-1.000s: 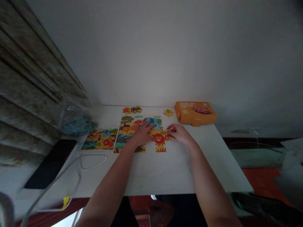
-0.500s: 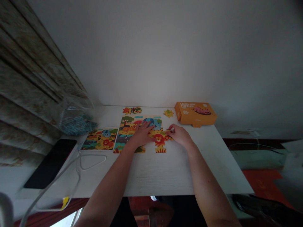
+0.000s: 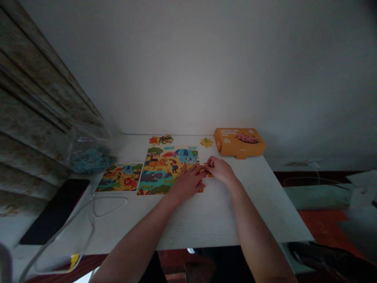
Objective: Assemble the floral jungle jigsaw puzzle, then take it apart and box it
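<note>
A partly assembled jigsaw puzzle (image 3: 157,163) with an elephant, a hippo and trees lies flat on the white table. My left hand (image 3: 188,182) rests palm down on its lower right part, fingers stretched out, covering the pieces underneath. With bent fingers my right hand (image 3: 220,169) pinches a small orange and red puzzle piece (image 3: 209,175) at the puzzle's right edge. The fingertips of both hands nearly meet there; whether that piece is joined to its neighbours I cannot tell.
Loose pieces (image 3: 161,140) lie behind the puzzle, and a yellow piece (image 3: 206,142) sits near the orange puzzle box (image 3: 240,142). To the left are a picture card (image 3: 120,177), a white cable (image 3: 110,214), a dark flat device (image 3: 55,212) and a clear plastic bag (image 3: 91,155).
My left hand has slid from the puzzle's middle toward its lower right, uncovering the middle and covering the lion. My right hand has moved slightly left with the piece.
</note>
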Demonstrator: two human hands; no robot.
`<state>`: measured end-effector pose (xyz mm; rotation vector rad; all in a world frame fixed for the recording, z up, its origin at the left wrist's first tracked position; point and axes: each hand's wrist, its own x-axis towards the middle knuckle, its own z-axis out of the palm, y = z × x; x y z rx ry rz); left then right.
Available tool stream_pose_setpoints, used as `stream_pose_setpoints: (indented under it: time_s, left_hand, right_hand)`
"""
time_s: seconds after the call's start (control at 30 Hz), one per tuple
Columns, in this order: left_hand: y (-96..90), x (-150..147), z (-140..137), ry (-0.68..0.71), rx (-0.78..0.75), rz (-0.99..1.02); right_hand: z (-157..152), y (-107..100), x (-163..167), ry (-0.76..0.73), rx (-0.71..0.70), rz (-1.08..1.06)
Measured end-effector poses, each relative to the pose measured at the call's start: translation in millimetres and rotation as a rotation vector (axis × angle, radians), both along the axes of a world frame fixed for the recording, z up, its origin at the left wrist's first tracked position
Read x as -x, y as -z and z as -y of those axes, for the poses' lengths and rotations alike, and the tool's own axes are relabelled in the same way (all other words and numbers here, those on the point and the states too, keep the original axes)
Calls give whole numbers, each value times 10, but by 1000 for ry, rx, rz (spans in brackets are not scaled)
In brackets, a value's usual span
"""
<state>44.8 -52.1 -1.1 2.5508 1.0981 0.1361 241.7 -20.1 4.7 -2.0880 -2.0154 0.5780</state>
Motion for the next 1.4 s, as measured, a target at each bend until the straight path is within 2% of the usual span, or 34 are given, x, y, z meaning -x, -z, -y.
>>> stream_pose_setpoints:
  time_s: [0.2,0.4,0.53,0.7,0.8,0.97,1.23,1.4]
  left_hand:
    - [-17,1,8,-7,4,-48]
    - [-27,-35,2,-60,28,-8]
    - [-99,-163,-259,-199,-19,80]
    - [-162,-518,-805,-374,-95,99]
    - [-164,-770,-1037,-452,-94,74]
    - [-129,-1030,-1210,-486,-84,10]
    - [-111,-1059,-1493,-483,2,-11]
    - [-154,-1086,-1573,-588,151,3]
  right_hand:
    - [-69,79,-57,55,-52,-97]
    - [-153,112,-173,198,-244,-217]
    - [-168,103,-203,254,-351,-252]
    - [-165,90,-170,263,-361,-285]
    - [-161,75,-161,269,-355,-298]
    - [-160,62,-178,272,-356,-311]
    - [-166,66,-180,275,-329,-305]
    - [-159,81,-187,279,-334,-290]
